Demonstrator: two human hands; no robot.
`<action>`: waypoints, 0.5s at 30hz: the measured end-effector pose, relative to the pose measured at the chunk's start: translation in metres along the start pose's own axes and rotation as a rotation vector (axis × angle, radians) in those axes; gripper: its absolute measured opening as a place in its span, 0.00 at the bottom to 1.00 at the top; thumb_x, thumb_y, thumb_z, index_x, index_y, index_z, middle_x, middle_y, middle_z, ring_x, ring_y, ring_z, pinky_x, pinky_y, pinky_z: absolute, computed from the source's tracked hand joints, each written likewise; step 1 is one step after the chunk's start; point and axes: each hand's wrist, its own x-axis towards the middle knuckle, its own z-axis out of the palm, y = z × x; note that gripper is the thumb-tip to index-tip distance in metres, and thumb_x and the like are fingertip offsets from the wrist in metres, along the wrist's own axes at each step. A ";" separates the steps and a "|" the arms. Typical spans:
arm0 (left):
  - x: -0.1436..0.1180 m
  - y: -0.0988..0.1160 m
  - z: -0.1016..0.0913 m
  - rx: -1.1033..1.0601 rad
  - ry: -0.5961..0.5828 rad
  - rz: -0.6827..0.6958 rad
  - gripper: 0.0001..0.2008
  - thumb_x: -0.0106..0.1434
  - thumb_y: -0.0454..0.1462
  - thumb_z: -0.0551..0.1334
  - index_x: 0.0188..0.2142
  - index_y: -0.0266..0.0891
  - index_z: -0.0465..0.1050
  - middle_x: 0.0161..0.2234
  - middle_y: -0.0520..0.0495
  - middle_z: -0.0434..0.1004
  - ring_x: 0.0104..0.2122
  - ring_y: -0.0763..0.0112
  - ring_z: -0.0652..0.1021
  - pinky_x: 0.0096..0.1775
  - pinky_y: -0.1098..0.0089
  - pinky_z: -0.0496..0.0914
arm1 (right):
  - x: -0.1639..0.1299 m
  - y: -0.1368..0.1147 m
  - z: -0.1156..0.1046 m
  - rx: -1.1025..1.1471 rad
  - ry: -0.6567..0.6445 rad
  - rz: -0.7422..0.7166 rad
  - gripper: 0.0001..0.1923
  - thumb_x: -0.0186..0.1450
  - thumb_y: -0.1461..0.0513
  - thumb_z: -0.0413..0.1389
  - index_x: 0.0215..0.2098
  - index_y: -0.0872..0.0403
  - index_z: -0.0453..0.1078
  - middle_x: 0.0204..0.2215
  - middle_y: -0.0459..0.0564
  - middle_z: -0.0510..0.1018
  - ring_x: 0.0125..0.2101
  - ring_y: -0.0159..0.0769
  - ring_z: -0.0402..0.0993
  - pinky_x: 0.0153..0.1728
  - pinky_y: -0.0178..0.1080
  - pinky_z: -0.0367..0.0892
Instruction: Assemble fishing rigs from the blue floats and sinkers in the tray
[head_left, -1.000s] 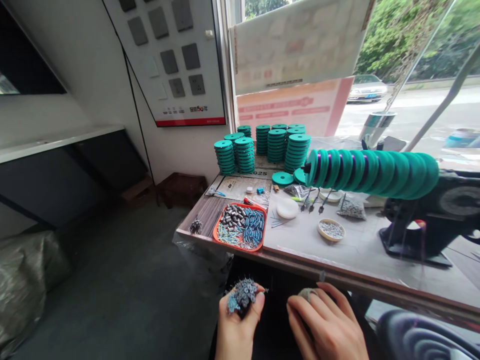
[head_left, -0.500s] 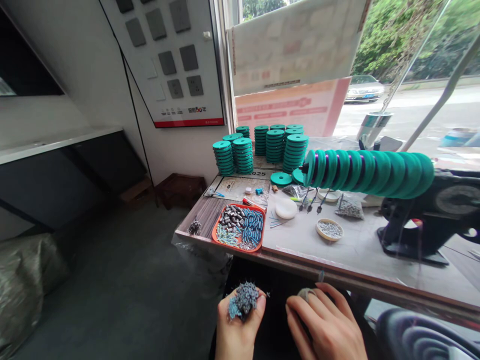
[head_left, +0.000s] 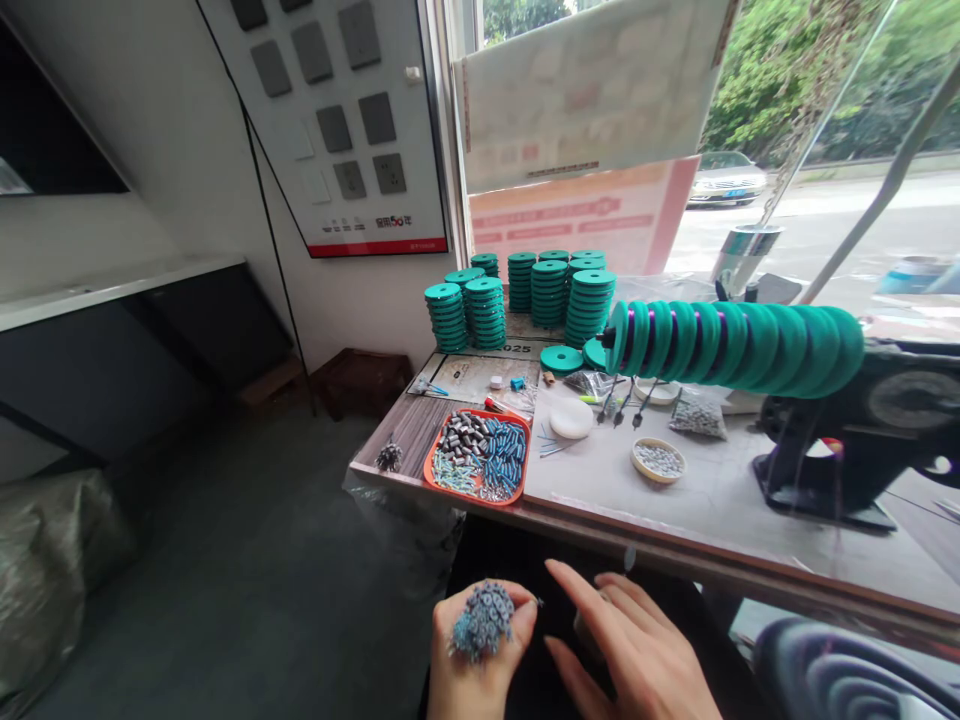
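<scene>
Presently the left hand (head_left: 472, 660) is closed around a bundle of small blue parts (head_left: 481, 618), ends pointing up. Just to its right, the right hand (head_left: 637, 655) is spread, fingers extended toward the bundle, holding nothing visible, below the table edge (head_left: 675, 560).

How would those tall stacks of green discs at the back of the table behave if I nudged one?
The stacks of green discs are tall, narrow and loosely piled, so a nudge would probably topple or shear one. They stand close together, so one falling might knock its neighbours. A loose disc lies flat and looks unlikely to roll.
</scene>
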 end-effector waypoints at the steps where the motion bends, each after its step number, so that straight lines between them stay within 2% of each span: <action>1: 0.000 0.000 -0.001 -0.018 -0.017 -0.006 0.17 0.41 0.47 0.68 0.25 0.34 0.74 0.28 0.49 0.75 0.29 0.85 0.73 0.32 0.91 0.68 | 0.001 0.001 0.000 0.015 -0.029 -0.022 0.14 0.68 0.62 0.43 0.45 0.62 0.63 0.20 0.43 0.69 0.21 0.27 0.64 0.29 0.32 0.60; 3: -0.002 0.002 -0.006 -0.063 -0.048 -0.016 0.19 0.39 0.46 0.69 0.27 0.34 0.73 0.30 0.49 0.75 0.31 0.85 0.73 0.34 0.92 0.68 | 0.003 0.002 0.000 0.075 -0.102 -0.055 0.11 0.68 0.63 0.43 0.33 0.57 0.65 0.15 0.41 0.64 0.16 0.27 0.58 0.22 0.33 0.54; 5: -0.005 0.009 -0.013 -0.109 -0.071 -0.030 0.22 0.40 0.45 0.69 0.34 0.37 0.70 0.32 0.52 0.73 0.32 0.86 0.73 0.35 0.92 0.68 | 0.005 0.001 0.000 0.145 -0.136 -0.057 0.15 0.68 0.65 0.42 0.23 0.56 0.59 0.13 0.40 0.61 0.14 0.26 0.55 0.22 0.33 0.51; 7: -0.008 0.019 -0.020 -0.125 -0.148 -0.039 0.22 0.44 0.45 0.67 0.37 0.39 0.66 0.29 0.54 0.71 0.29 0.88 0.71 0.33 0.91 0.67 | 0.005 -0.001 0.000 0.193 -0.127 -0.036 0.18 0.69 0.64 0.41 0.22 0.55 0.58 0.13 0.40 0.62 0.14 0.25 0.56 0.27 0.33 0.54; 10: -0.013 0.031 -0.025 -0.056 -0.270 0.020 0.17 0.48 0.47 0.63 0.32 0.38 0.63 0.22 0.56 0.64 0.24 0.89 0.67 0.31 0.89 0.65 | 0.007 -0.004 0.001 0.240 -0.095 -0.046 0.17 0.70 0.62 0.40 0.25 0.55 0.61 0.14 0.39 0.62 0.15 0.23 0.58 0.32 0.32 0.54; 11: -0.014 0.033 -0.026 -0.022 -0.279 0.044 0.17 0.48 0.47 0.62 0.30 0.37 0.62 0.21 0.56 0.63 0.24 0.89 0.67 0.31 0.89 0.65 | 0.007 -0.005 0.001 0.249 -0.084 -0.050 0.16 0.69 0.63 0.41 0.25 0.55 0.61 0.14 0.38 0.62 0.15 0.23 0.58 0.33 0.33 0.54; 13: -0.013 0.035 -0.026 0.051 -0.225 0.076 0.19 0.48 0.49 0.62 0.29 0.37 0.61 0.22 0.56 0.64 0.24 0.89 0.67 0.30 0.88 0.65 | 0.008 -0.005 0.000 0.256 -0.052 -0.049 0.15 0.67 0.67 0.43 0.23 0.56 0.58 0.13 0.39 0.61 0.15 0.23 0.56 0.33 0.33 0.54; 15: -0.005 0.040 -0.030 0.141 -0.099 0.151 0.19 0.49 0.50 0.61 0.28 0.37 0.62 0.21 0.56 0.64 0.23 0.89 0.66 0.29 0.88 0.63 | 0.008 -0.002 -0.001 0.245 -0.017 -0.032 0.13 0.65 0.69 0.44 0.23 0.56 0.59 0.14 0.39 0.61 0.16 0.24 0.55 0.34 0.34 0.53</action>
